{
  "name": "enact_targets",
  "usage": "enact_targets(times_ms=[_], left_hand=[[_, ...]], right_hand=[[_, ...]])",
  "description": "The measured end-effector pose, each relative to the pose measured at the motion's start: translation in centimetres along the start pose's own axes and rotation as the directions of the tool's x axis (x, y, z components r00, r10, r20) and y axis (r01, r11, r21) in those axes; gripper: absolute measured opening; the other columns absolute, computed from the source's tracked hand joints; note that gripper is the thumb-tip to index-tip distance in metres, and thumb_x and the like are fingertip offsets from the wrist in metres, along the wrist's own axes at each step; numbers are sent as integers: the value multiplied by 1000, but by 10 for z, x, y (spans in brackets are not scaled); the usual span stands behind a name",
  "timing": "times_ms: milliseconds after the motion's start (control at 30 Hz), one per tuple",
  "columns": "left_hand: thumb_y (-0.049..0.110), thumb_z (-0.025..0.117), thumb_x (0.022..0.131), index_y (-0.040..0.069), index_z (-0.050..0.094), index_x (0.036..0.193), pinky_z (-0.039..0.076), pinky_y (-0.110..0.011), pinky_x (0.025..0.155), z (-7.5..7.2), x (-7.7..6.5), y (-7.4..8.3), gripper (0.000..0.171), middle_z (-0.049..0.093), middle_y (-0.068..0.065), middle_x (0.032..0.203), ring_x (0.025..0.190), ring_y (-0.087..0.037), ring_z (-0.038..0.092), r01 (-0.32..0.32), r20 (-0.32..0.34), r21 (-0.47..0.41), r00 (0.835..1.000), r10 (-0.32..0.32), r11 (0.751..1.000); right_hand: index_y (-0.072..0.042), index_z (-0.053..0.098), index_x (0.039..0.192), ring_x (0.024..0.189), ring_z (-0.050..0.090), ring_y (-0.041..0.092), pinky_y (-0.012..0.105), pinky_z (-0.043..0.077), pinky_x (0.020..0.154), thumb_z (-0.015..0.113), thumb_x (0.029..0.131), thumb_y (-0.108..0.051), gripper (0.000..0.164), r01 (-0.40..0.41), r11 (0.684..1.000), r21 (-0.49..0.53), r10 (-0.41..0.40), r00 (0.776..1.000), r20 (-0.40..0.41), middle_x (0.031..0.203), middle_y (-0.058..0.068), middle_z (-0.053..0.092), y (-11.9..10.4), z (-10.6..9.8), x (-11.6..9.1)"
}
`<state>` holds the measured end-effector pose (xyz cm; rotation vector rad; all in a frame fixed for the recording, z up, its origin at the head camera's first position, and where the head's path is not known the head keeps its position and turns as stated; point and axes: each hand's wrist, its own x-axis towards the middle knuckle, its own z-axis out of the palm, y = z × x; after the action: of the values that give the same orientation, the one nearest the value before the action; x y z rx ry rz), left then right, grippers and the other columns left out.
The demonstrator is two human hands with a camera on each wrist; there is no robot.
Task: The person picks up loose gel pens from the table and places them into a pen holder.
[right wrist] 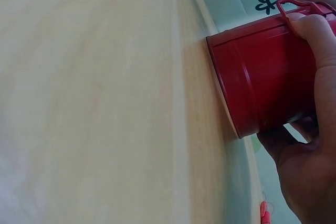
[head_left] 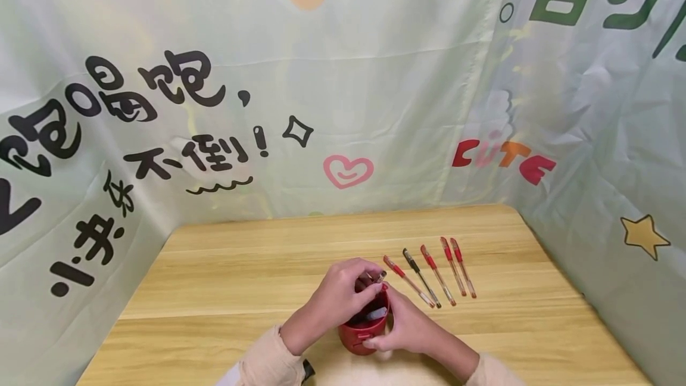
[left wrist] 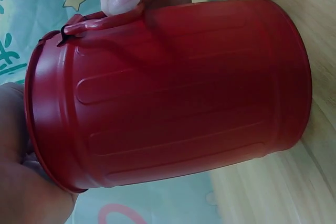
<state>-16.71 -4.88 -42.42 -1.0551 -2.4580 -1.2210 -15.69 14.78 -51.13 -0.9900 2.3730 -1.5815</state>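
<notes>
Red can, glossy and cylindrical, with rolled rims, long embossed ovals down its wall and a red loop handle on its side, is in front of you at the near part of the worktop, left of and nearer you than five pens, four red and one black. Your right hand curves round its wall, thumb against the handle, while your left hand, fingers bent over its mouth, pinches a small dark-ended thing, mostly hidden.

Five pens lie near an open red can.
</notes>
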Motion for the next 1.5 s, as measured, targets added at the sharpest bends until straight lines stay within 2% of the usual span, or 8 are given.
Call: enact_targets(times_ms=[133,300,433,767,1067,1167,1333,1500], left_hand=[[8,77,91,7,75,110,58,-12,73,0,0,2,19,77,-5,102,82,-6,71,6,11,58,1000,-6,998],[9,78,90,8,76,107,58,-12,76,0,-1,3,18,78,-4,103,87,-9,74,-25,29,158,999,21,987],[10,79,89,9,76,107,59,-14,80,2,-2,3,18,77,-3,105,93,-11,74,-43,39,194,999,36,980],[13,80,89,11,75,109,58,-14,83,1,-4,4,20,75,-1,108,96,-10,72,-34,65,223,998,20,974],[14,79,90,11,75,110,58,-13,83,0,-5,4,21,75,-1,110,95,-9,71,-35,66,207,998,22,978],[12,78,91,11,75,110,58,-12,81,-1,-6,4,19,75,-1,109,93,-8,72,-59,39,169,998,53,984],[7,77,90,8,72,114,58,-11,77,-5,-8,1,24,75,-4,106,88,-8,73,-108,-61,91,992,114,990],[5,77,90,6,68,122,61,-19,78,-12,-11,1,33,74,-7,106,93,-14,73,-106,-168,-29,981,100,994]], right_hand=[[-29,42,147,120,62,8,27,54,103,90,76,-28,85,6,1000,14,-6,1000,6,135,0,63,0,0,1],[-28,39,149,123,62,8,26,53,105,90,77,-29,88,-13,999,40,13,1000,16,138,-2,61,-1,0,2],[-27,40,149,122,62,8,25,53,105,90,78,-30,87,-29,999,44,28,999,20,138,-3,61,-1,0,1],[-29,40,148,122,62,10,27,54,104,88,78,-28,85,-20,999,45,19,1000,22,137,-3,61,0,1,1],[-26,41,148,121,63,10,27,54,104,89,78,-28,84,-13,999,40,12,1000,17,137,-2,61,2,1,0],[-28,42,147,121,62,9,26,54,104,89,77,-28,84,-17,1000,22,16,1000,11,136,-4,61,2,1,-1],[-28,42,148,124,61,9,27,52,107,89,78,-30,84,-12,1000,4,12,1000,7,138,-4,62,2,1,-1],[-28,42,148,126,61,9,29,51,109,90,78,-33,85,-6,1000,-15,6,1000,0,138,-5,64,2,1,-1]])
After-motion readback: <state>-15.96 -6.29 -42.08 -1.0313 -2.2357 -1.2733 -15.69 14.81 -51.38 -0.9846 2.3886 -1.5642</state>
